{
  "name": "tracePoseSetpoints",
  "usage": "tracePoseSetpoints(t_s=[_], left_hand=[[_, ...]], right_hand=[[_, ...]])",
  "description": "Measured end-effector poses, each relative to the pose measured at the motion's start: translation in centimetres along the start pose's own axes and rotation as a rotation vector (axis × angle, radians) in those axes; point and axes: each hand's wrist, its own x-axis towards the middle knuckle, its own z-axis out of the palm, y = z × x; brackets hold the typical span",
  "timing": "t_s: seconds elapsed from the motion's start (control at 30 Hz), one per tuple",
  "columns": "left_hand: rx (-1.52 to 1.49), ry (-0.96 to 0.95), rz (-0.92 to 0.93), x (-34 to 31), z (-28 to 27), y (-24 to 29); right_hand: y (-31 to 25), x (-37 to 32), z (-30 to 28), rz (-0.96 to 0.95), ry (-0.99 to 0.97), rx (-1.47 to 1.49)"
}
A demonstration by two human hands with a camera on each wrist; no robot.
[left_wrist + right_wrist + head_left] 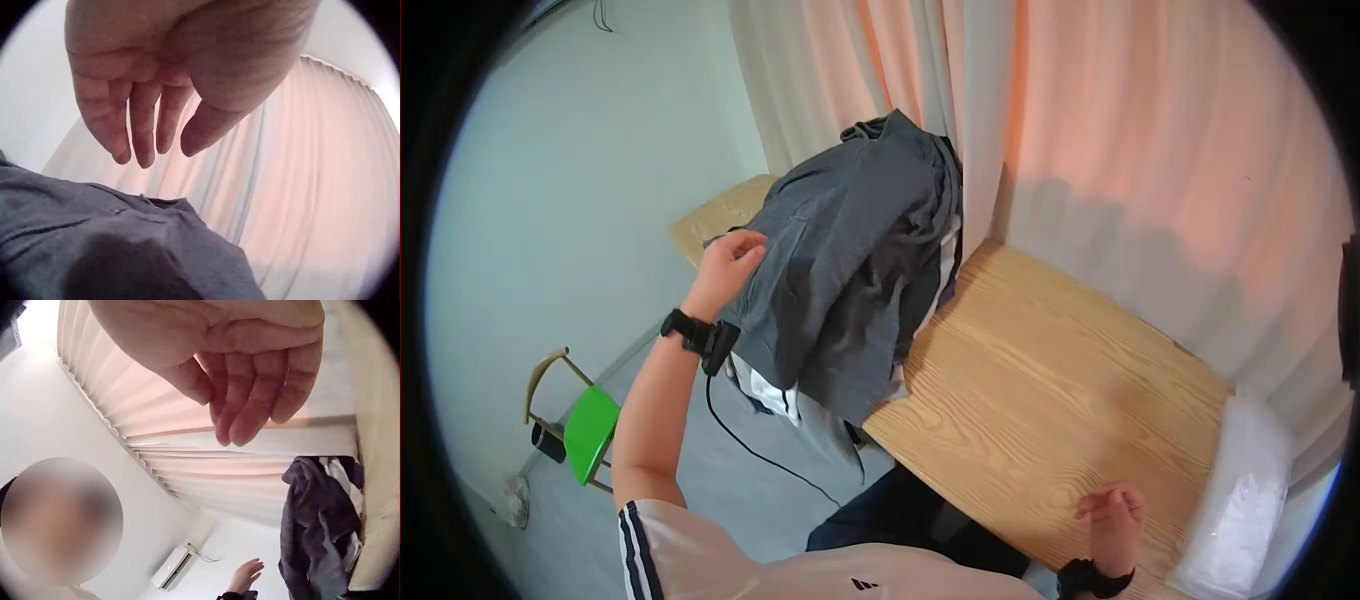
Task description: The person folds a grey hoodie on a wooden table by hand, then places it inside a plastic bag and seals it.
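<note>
A dark grey garment (830, 250) lies draped over a heap of clothes on the wooden table, its lower part hanging past the front edge. Over its left side is my left hand (732, 268), fingers loosely bent and nothing in them. In the left wrist view that hand (169, 75) hangs above the grey cloth (112, 237), with a gap between fingertips and fabric. My right hand (1115, 520) is over the table's near right part, fingers relaxed and curved. The right wrist view shows this hand (250, 375) holding nothing.
White cloth (770, 388) pokes out beneath the grey garment. The wooden table (1040, 370) extends right to a clear plastic-wrapped package (1240, 500). Curtains (1160, 180) hang behind. A green-seated chair (590, 432) stands at left, and a black cable (765, 458) trails from my left wrist.
</note>
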Motion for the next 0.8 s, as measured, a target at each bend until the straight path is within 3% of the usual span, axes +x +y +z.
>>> tracePoseSetpoints(t_s=[0.07, 0.17, 0.27, 0.33, 0.37, 0.47, 0.53, 0.57, 0.6, 0.63, 0.73, 0.77, 0.8], left_hand=[[-0.099, 0.007, -0.195, 2.0, -1.4, -1.1], [-0.278, -0.074, -0.311, 3.7, 0.2, -6.5], [-0.356, -0.171, -0.135, 4.3, 3.1, -6.6], [-0.093, -0.258, 0.057, 3.2, 4.8, -6.0], [-0.060, -0.242, 0.169, 2.5, 5.8, -6.4], [-0.009, -0.229, 0.173, 0.7, 7.7, -6.3], [0.116, -0.150, 0.257, 0.7, 9.0, -7.5], [0.102, -0.176, 0.273, 0.5, 9.2, -7.7], [0.091, -0.147, 0.271, 0.5, 9.3, -7.8], [0.077, -0.122, 0.272, 0.6, 9.4, -7.7], [-0.043, -0.140, 0.223, 0.7, 8.5, -7.4], [-0.061, -0.144, 0.205, 0.6, 8.4, -7.5], [-0.062, -0.159, 0.228, 0.5, 8.3, -7.5]], right_hand=[[-0.1, -0.2, 0.0, 0.013, 0.193, 0.155], [-2.8, 2.1, 2.1, -0.013, 0.121, 0.137], [-2.7, 5.3, 5.1, -0.007, 0.260, 0.264], [-3.3, 7.5, 7.8, 0.065, 0.248, 0.246], [-3.7, 8.7, 9.7, 0.077, 0.149, 0.173], [-4.3, 14.4, 15.8, 0.256, -0.198, -0.026], [-2.2, 18.9, 18.8, 0.172, -0.429, -0.185], [-0.7, 21.1, 20.9, -0.153, -0.553, -0.420], [-0.6, 23.1, 23.6, 0.282, -0.393, -0.130], [1.2, 25.7, 25.4, 0.325, -0.340, -0.199], [4.5, 30.6, 30.7, 0.218, -0.176, -0.354], [5.5, 30.7, 32.7, 0.015, -0.026, -0.299], [7.5, 32.7, 33.6, -0.027, 0.022, -0.416]])
